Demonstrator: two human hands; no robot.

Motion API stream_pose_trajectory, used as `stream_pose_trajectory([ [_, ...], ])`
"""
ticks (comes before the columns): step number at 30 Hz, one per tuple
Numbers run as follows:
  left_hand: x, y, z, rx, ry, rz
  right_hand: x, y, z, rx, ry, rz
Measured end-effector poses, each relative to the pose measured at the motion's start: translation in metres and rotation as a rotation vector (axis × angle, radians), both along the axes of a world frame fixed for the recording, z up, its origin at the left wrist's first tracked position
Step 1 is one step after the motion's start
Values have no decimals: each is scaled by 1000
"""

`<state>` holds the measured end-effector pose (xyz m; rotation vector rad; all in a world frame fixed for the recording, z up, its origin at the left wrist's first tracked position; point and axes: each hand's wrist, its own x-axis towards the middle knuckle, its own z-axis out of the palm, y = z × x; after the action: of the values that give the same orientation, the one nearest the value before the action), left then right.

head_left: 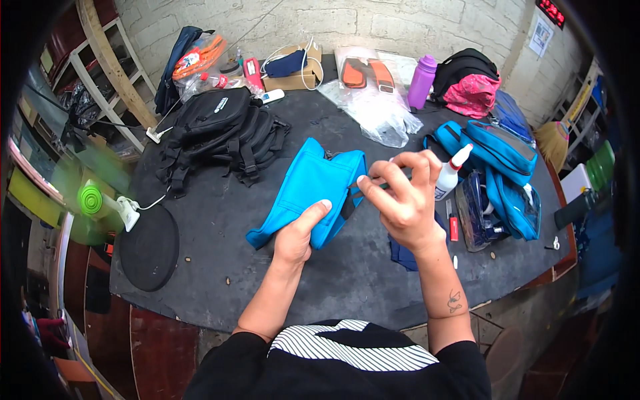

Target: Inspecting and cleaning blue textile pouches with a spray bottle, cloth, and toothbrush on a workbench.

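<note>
While the left hand (297, 237) grips the blue pouch (310, 190), the right hand (400, 197) pinches its edge. The work looks only part done.

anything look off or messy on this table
Nothing looks spilled or broken. The left hand grips a bright blue pouch while the right hand pinches at its edge. The table is cluttered: a black backpack lies slumped on its side, and crumpled clear plastic bags sprawl near a purple bottle.
</note>
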<state>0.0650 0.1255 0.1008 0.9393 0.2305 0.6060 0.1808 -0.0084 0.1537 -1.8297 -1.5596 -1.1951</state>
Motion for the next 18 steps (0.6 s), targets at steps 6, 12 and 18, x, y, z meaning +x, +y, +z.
stream_pose_trajectory([
  [6, -5, 19, 4, -35, -27, -98, 49, -1, -21, 280, 451, -56],
  [12, 25, 69, -23, -418, -230, -497, 80, -24, -116, -147, 1858, 570],
  [18, 37, 81, -57, -521, -208, -726, 84, -4, -123, 388, 2182, 661],
])
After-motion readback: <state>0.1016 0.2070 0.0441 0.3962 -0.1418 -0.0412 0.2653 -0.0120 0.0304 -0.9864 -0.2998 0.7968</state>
